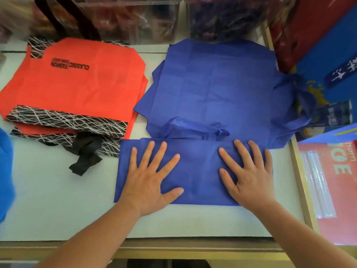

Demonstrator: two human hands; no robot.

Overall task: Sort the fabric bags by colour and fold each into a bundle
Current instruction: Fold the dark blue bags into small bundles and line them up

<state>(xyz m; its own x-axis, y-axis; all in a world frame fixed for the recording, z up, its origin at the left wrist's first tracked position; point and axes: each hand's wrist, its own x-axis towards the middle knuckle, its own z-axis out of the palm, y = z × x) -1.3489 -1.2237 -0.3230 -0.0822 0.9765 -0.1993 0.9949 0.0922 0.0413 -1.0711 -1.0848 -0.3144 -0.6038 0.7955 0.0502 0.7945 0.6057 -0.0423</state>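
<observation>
On the pale surface (58, 200), near its front edge and right of centre, a folded blue bag (199, 171) lies as a flat horizontal strip. Both grips are bare hands laid palm-down on this strip. The left grip (148, 176) rests on the left half, fingers straight and spread, thumb pointing toward the strip's centre. The right grip (249, 175) rests on the right half in the same spread, flat posture. Neither grip pinches or curls around the cloth. Directly behind the strip, meeting its far edge, a blue bag pile (212, 84) lies spread flat, with a handle loop bunched at its near edge and crumpled cloth at its right side. Just beside it to the left, across a narrow gap of surface, sits a red bag stack (77, 84) with black-and-white line-patterned trim; the top bag carries the print "CLASSIC FASHION", upside down to the camera. Black handles (85, 151) trail from the stack's near edge onto the surface. Clear plastic bins (125, 16) stand along the back. A red package (332, 190) lies beyond the surface's right border.
</observation>
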